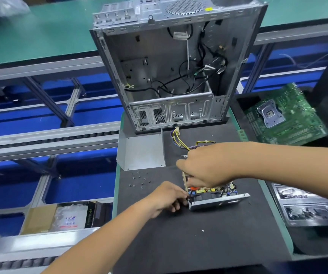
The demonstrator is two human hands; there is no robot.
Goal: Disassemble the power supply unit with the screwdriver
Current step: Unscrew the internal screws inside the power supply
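Note:
The power supply unit [218,201] lies opened on the dark mat [198,244], its circuit board [200,190] with coloured parts exposed. My left hand [165,198] grips the unit's near left corner with curled fingers. My right hand [208,167] reaches over the unit from the right, and its thumb and fingers pinch the board at the left edge, hiding most of it. The unit's yellow and black cable bundle [181,139] trails away toward the case. Its removed grey metal cover [142,151] lies to the left. No screwdriver is in view.
Several loose screws [139,180] lie on the mat left of the unit. An open computer case [169,66] stands upright behind. A green motherboard [283,115] lies at the right, a plastic tray [305,204] below it. A conveyor frame and a box [64,218] are to the left.

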